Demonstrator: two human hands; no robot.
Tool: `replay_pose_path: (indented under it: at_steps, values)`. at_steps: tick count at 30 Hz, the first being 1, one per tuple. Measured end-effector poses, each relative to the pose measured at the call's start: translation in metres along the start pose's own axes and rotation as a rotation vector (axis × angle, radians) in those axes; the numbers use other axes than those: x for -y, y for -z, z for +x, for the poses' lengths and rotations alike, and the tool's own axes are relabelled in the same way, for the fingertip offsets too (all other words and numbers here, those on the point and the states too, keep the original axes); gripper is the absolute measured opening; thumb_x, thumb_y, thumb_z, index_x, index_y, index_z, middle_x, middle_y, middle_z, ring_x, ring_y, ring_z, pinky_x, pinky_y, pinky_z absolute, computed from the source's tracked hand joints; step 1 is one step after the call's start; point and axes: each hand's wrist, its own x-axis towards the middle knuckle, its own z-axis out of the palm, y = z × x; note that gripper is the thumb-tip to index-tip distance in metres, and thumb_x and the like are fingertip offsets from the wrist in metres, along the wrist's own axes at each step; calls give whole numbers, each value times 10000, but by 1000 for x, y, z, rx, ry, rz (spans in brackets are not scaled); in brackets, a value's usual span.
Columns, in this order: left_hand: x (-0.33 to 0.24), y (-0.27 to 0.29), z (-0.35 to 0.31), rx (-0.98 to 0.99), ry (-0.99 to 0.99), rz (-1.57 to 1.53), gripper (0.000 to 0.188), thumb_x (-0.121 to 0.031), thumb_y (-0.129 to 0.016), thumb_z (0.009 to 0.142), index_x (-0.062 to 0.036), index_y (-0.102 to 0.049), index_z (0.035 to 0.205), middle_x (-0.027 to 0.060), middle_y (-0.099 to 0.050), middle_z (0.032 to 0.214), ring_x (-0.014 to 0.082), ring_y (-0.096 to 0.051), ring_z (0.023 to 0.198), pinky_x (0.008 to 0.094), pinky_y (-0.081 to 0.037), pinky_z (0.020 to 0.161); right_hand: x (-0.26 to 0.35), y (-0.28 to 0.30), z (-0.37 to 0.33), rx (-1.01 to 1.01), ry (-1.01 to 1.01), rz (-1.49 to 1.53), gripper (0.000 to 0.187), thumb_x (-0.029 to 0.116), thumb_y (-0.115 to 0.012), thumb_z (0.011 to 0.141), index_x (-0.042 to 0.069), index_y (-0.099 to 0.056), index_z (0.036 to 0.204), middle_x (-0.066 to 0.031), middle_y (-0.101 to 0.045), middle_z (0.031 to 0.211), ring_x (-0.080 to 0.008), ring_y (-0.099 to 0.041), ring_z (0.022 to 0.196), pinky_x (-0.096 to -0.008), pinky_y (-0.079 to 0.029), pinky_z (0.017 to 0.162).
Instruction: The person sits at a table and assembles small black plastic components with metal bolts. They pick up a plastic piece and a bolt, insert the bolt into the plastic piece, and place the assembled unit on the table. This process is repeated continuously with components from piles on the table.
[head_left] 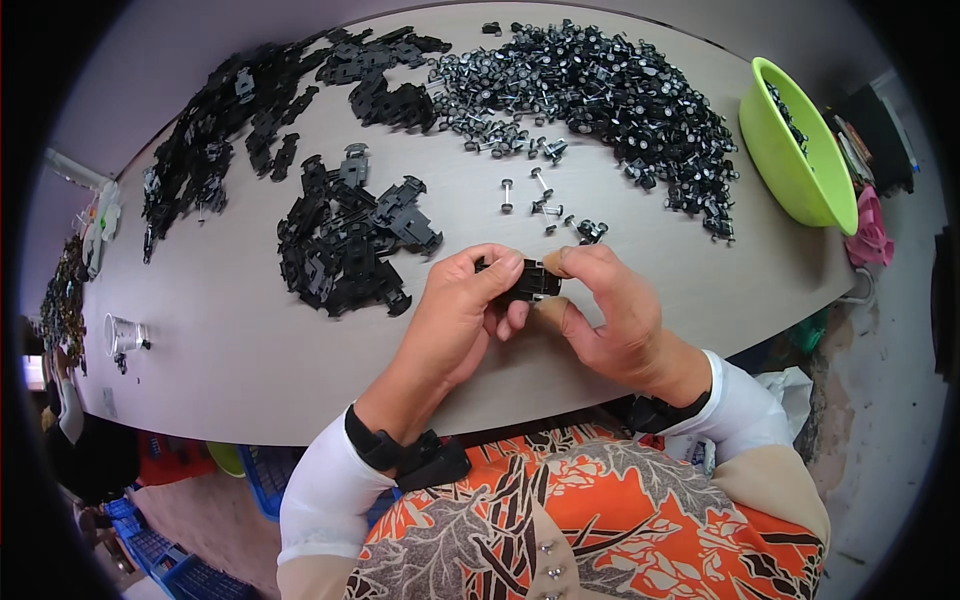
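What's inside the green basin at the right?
Small dark pieces show inside the green basin. Its near wall and the upper pieces cover the rest, so the bottom and the depth of the pile can't be seen.

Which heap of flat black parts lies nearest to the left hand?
The smaller, compact heap ahead and to the left of the left hand; the larger, sprawling heap lies farther away.

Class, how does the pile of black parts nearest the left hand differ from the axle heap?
The parts pile has flat, notched pieces; the axle heap has rod-shaped ones with round ends. The axle heap shows much silver; the parts pile is mostly dark. The axle heap spreads wider than the parts pile. Both lie on the table.
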Motion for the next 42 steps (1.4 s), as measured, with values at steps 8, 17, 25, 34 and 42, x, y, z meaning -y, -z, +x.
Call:
replay_pose_path:
  at_steps: [8, 17, 25, 34, 42]
  values:
    - [-2, -3, -2, -34, -55, 73, 170, -180, -580, 926, -15, -582, 970, 50, -600, 763, 98, -575, 549, 200, -431, 442, -15, 24, 10, 89, -139, 34, 370, -48, -692, 673, 6, -559, 1014, -132, -574, 956, -292, -589, 768, -350, -491, 636]
    - [-5, -3, 3, -80, 15, 63, 200, -192, -592, 916, -20, -573, 1015, 73, -611, 860, 163, -652, 638, 238, -531, 534, -43, 34, 10, 342, -378, -280, 134, 100, -665, 749, 27, -576, 819, -113, -525, 767, -314, -586, 709, -404, -475, 627]
    - [-6, -3, 2, -46, 71, 108, 217, -203, -574, 925, -12, -560, 1028, 84, -614, 891, 181, -665, 663, 249, -545, 563, -51, 67, 6, 341, -495, -292, 104, 61, -621, 765, 8, -602, 853, -127, -596, 896, -323, -611, 743, -406, -485, 638]
    - [-9, -3, 4, -7, 160, -25, 387, -270, -459, 983, 84, -512, 1133, 173, -598, 999, 298, -676, 809, 344, -577, 686, -57, 69, 2, 458, -260, -46, 120, -71, -583, 724, -1, -591, 820, -99, -565, 847, -279, -589, 704, -359, -473, 621]
    - [0, 6, 5, 96, 198, -180, 282, -201, -468, 974, 61, -545, 1047, 191, -621, 1014, 306, -666, 870, 393, -579, 783, -2, 19, 13, 218, -74, 30, 123, -15, -620, 719, 11, -573, 829, -102, -512, 825, -261, -567, 626, -357, -470, 542]
